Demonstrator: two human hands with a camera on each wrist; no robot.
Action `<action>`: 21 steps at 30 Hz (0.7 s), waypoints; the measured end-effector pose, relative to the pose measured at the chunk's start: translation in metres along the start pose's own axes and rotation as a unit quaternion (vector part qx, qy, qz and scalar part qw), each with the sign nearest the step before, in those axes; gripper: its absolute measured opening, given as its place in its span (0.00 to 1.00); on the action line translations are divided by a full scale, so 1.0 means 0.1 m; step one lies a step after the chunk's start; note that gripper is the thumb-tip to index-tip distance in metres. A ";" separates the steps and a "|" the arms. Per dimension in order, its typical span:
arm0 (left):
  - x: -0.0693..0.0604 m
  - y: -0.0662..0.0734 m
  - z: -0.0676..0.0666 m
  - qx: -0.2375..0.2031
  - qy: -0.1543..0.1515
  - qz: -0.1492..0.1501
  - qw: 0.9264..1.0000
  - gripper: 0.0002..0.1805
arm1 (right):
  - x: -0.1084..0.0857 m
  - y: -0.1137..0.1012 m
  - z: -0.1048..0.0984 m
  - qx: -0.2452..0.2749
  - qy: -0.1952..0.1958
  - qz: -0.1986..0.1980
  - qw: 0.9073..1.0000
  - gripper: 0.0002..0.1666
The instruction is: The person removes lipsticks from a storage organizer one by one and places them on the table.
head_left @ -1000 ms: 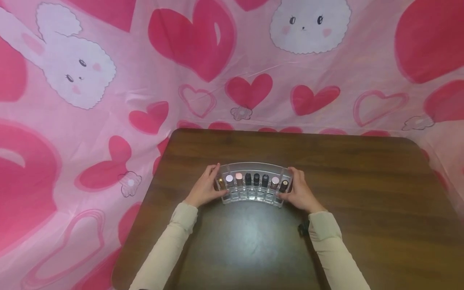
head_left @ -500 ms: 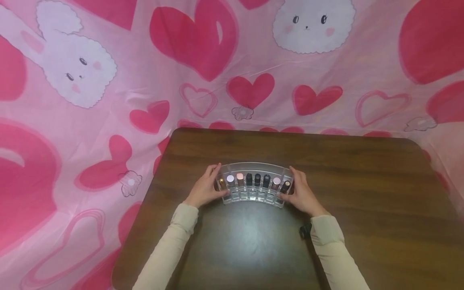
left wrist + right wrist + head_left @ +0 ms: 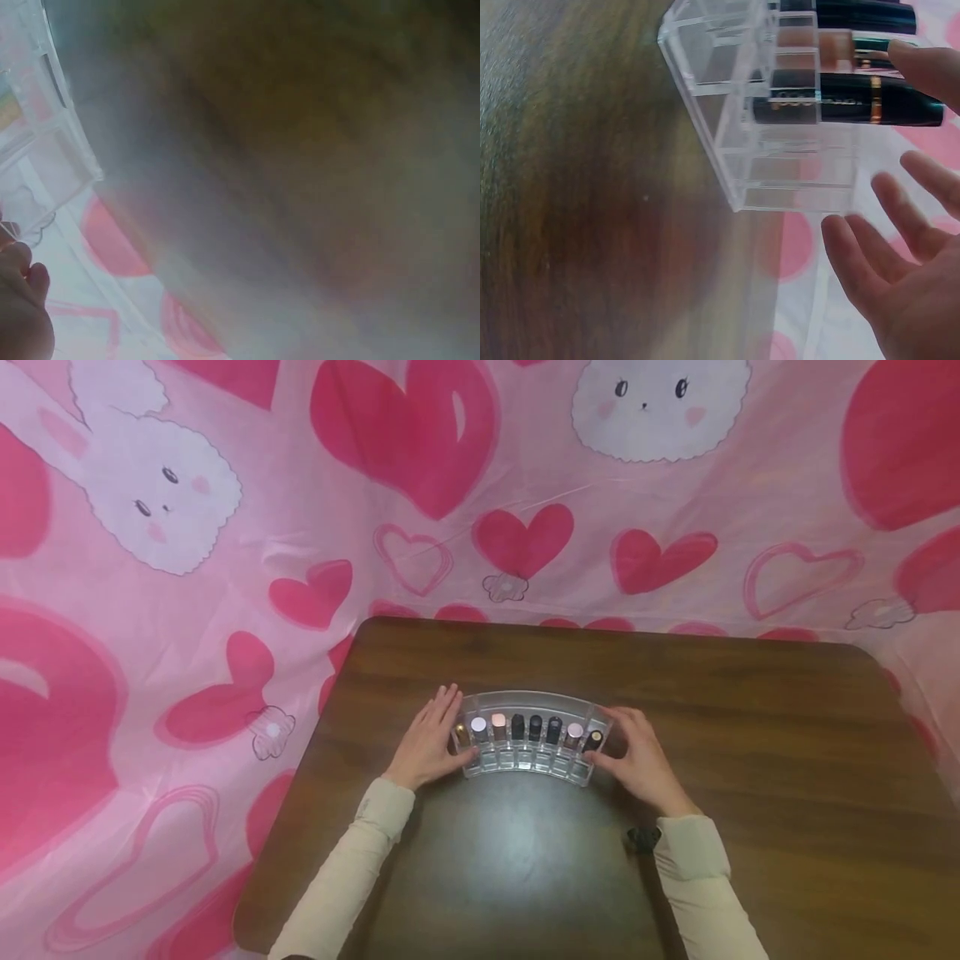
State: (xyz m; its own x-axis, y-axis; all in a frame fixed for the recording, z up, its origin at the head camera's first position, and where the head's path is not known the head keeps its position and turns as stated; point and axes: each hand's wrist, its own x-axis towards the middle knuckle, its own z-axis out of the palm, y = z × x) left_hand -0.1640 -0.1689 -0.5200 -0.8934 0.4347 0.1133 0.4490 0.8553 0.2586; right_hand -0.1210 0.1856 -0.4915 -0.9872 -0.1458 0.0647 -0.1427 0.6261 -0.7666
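Note:
A clear curved lipstick organizer (image 3: 528, 700) stands on the table with a row of several lipsticks (image 3: 536, 727) in black, pink and gold. At its left end is my left hand (image 3: 429, 745), fingers straight along the side and thumb near the front. The left wrist view shows that hand's (image 3: 22, 315) fingertips by a corner of the organizer (image 3: 60, 154). My right hand (image 3: 645, 764) is at the other end. In the right wrist view its fingers (image 3: 844, 247) are spread apart from the plastic, with the thumb near a black lipstick (image 3: 847, 99) with a gold band.
The brown wooden table (image 3: 750, 760) extends on both sides of the organizer. A pink sheet (image 3: 300, 510) with hearts and rabbit faces hangs behind and to the left. Beside the right cuff is a small dark object (image 3: 642, 840).
The left hand's fingers have straightened along the organizer's side. The right hand has loosened and drawn slightly right. The organizer looks unmoved on the table; the head view has shifted slightly.

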 end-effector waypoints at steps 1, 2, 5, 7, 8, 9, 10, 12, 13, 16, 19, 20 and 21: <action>0.00 0.01 -0.01 0.005 -0.003 0.002 1.000 0.55 | -0.01 -0.01 -0.01 -0.002 0.003 -0.001 1.000 0.41; 0.01 0.01 -0.01 0.008 -0.005 0.004 1.000 0.54 | -0.01 -0.03 -0.02 -0.003 0.005 0.000 1.000 0.40; 0.02 0.03 -0.02 0.015 -0.011 0.009 1.000 0.54 | -0.03 -0.06 -0.03 -0.002 0.007 0.008 1.000 0.37; 0.02 0.04 -0.03 0.020 -0.014 0.009 1.000 0.54 | -0.05 -0.08 -0.03 0.004 0.004 0.015 1.000 0.36; 0.02 0.04 -0.03 0.022 -0.017 0.008 1.000 0.54 | -0.05 -0.09 -0.03 0.008 0.002 0.019 1.000 0.36; 0.02 0.04 -0.03 0.026 -0.019 0.006 0.999 0.54 | -0.06 -0.10 -0.03 0.011 0.001 0.020 1.000 0.36; 0.03 0.05 -0.03 0.029 -0.020 0.005 0.999 0.54 | -0.06 -0.11 -0.02 0.015 -0.001 0.022 1.000 0.36; 0.03 0.05 -0.04 0.033 -0.024 0.001 0.999 0.55 | -0.07 -0.12 -0.01 0.022 -0.002 0.024 0.999 0.36; 0.03 0.05 -0.04 0.035 -0.025 -0.001 0.999 0.55 | -0.08 -0.12 0.00 0.023 -0.001 0.025 0.999 0.35; 0.04 0.06 -0.04 0.034 -0.028 -0.003 0.999 0.55 | -0.09 -0.13 0.03 0.028 0.009 0.019 0.999 0.33; 0.04 0.05 -0.05 0.032 -0.032 -0.005 0.999 0.56 | -0.10 -0.13 0.05 0.030 0.026 0.002 0.999 0.31; 0.04 0.05 -0.05 0.031 -0.034 -0.006 0.999 0.56 | -0.10 -0.13 0.05 0.029 0.033 -0.003 0.999 0.30; 0.05 0.05 -0.04 0.029 -0.035 -0.006 0.999 0.56 | -0.10 -0.13 0.06 0.027 0.038 -0.007 0.999 0.30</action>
State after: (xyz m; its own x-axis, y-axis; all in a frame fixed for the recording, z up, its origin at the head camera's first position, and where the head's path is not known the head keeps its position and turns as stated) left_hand -0.1660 -0.1639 -0.5140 -0.8966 0.4410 0.0415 0.4397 0.8748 0.2034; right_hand -0.1087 0.1744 -0.4863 -0.9879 -0.0949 0.1227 -0.1551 0.5817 -0.7985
